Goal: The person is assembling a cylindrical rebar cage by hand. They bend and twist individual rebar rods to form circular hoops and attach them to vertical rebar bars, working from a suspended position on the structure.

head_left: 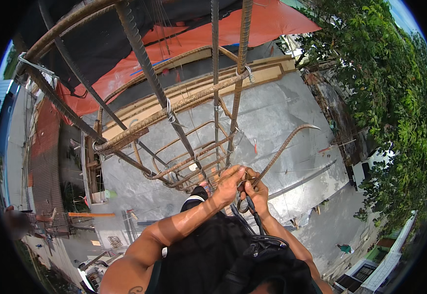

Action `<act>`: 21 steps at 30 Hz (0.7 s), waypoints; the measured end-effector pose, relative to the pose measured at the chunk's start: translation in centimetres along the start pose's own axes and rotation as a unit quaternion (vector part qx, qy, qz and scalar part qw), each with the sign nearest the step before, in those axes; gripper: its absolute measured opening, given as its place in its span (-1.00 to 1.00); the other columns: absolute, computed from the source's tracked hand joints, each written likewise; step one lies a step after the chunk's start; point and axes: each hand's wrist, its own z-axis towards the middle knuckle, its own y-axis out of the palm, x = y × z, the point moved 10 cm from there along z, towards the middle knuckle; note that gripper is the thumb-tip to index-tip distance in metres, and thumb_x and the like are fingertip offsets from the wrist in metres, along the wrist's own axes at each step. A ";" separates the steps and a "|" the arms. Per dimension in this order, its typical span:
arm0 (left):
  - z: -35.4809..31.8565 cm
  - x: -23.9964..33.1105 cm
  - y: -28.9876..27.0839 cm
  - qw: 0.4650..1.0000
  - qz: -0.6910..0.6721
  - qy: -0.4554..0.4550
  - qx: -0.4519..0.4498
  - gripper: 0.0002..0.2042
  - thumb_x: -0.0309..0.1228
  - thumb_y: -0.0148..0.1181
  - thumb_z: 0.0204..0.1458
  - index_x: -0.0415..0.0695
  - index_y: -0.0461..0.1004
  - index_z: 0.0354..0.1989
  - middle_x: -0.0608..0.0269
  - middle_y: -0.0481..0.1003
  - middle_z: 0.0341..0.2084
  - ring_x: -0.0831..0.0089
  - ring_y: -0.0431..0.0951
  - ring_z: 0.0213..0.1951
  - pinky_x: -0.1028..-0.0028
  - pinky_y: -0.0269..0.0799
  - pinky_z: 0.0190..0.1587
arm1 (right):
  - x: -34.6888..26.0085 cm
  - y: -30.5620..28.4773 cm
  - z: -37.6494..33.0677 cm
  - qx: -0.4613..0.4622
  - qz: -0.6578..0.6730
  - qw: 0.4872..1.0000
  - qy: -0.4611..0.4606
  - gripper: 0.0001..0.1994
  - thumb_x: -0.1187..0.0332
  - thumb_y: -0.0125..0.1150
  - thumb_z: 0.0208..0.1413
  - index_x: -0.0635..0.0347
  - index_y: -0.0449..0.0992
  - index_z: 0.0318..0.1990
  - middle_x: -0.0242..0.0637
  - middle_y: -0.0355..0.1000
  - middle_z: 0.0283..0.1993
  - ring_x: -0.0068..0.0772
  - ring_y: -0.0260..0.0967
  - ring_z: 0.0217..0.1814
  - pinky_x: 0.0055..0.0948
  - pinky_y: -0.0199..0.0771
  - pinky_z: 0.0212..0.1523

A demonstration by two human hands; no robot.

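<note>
My left hand (230,184) and my right hand (257,195) meet in front of my body, both with curled fingers. Between them is a small dark looped thing (243,200), partly covered by the fingers, with a black cord (257,221) running down toward me. A ribbed steel bar with a hooked tip (284,147) rises from beside my right hand; whether that hand grips it is hidden. Just beyond stands a rebar cage of upright bars (145,54) and bent stirrups (169,111), joined by twisted tie wire (170,113).
Far below lies a grey concrete slab (272,112). Timber boards (267,73) and an orange-red tarp (272,19) are at its far side. Leafy trees (385,73) stand at the right, rusty corrugated roofing (44,147) at the left. My shoe (199,192) shows near the cage.
</note>
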 end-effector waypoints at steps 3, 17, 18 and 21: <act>0.5 2.8 -0.5 0.990 0.056 0.126 -0.003 -0.62 -0.07 -0.08 0.22 -0.21 0.34 -0.33 0.16 0.47 -0.55 0.32 0.50 -0.53 0.36 0.41 -0.48 | -0.6 -3.0 0.3 0.107 -0.130 0.985 0.021 -0.84 0.35 0.10 0.21 0.28 0.43 -0.21 -0.45 0.29 -0.57 -0.67 0.20 -0.59 -0.61 0.21 -0.59; -1.9 1.0 1.2 0.748 0.640 0.045 -0.171 -0.67 -0.15 0.00 0.12 -0.21 0.31 -0.21 -0.05 0.51 -0.50 -0.05 0.52 -0.36 0.05 0.39 -0.31 | -1.4 -2.1 -1.2 -0.057 -0.106 0.992 0.049 -0.74 0.24 0.14 0.18 0.27 0.43 -0.43 -0.35 0.39 -0.58 -0.62 0.27 -0.62 -0.58 0.25 -0.59; -1.9 1.1 0.2 0.730 0.662 0.041 -0.164 -0.66 -0.11 -0.02 0.14 -0.20 0.38 -0.28 -0.01 0.52 -0.47 -0.03 0.53 -0.34 0.07 0.40 -0.30 | -1.3 -3.5 -1.1 -0.022 -0.142 0.988 0.065 -0.73 0.24 0.13 0.19 0.27 0.43 -0.43 -0.33 0.40 -0.58 -0.57 0.28 -0.66 -0.57 0.29 -0.61; -2.7 2.3 0.4 0.729 0.654 0.123 -0.159 -0.59 -0.05 -0.08 0.17 -0.17 0.44 -0.46 0.05 0.51 -0.46 0.04 0.53 -0.31 0.11 0.41 -0.29 | -0.9 -3.3 -1.7 -0.093 -0.157 0.982 0.052 -0.76 0.28 0.10 0.21 0.35 0.44 -0.22 -0.31 0.42 -0.53 -0.60 0.29 -0.62 -0.60 0.27 -0.59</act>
